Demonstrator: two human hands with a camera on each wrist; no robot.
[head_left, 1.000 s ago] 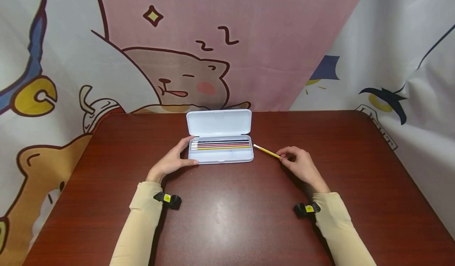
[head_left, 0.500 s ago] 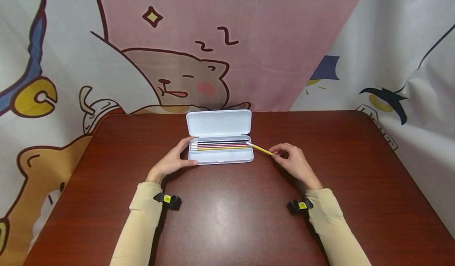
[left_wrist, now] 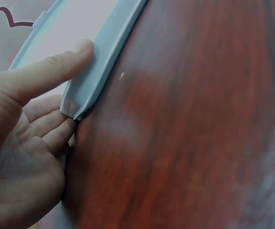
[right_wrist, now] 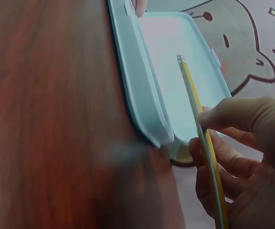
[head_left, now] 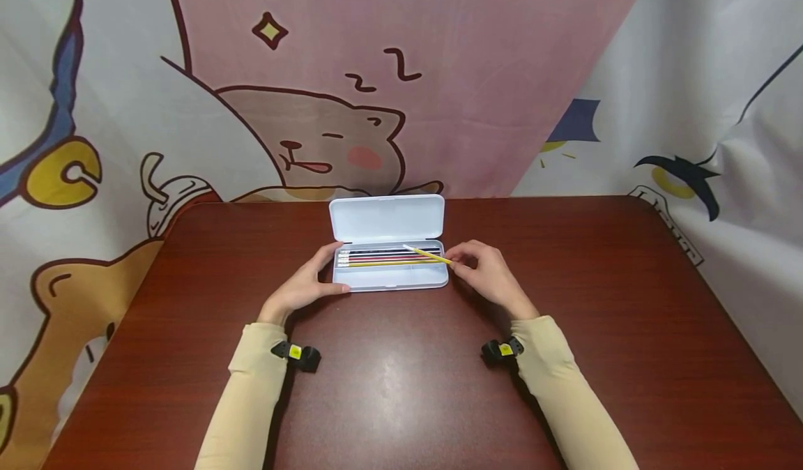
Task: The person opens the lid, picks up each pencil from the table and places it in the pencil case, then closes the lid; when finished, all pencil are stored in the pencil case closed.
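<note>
A white pencil case (head_left: pixel 370 277) lies with its lid (head_left: pixel 387 219) raised. Several pencils (head_left: pixel 376 258) in dark, red and yellow lie side by side in its back compartment. My left hand (head_left: pixel 301 285) holds the case's left end, thumb on the front rim (left_wrist: pixel 97 71) and fingers against the end. Between thumb and fingers, my right hand (head_left: pixel 486 271) pinches a yellow pencil (right_wrist: pixel 191 88) near the case's right end. That pencil slants over the pencils in the case, its white eraser end pointing left. Whether it touches them, I cannot tell.
The case stands near the back edge of a dark red-brown table (head_left: pixel 389 386). Right behind it hangs a cloth (head_left: pixel 489 93) printed with cartoon animals. A black camera strap (head_left: pixel 304 357) is on the left wrist, another strap (head_left: pixel 502 350) on the right.
My right hand has moved left with the yellow pencil, from the table beside the case to over its right part. The left hand and the case have stayed put.
</note>
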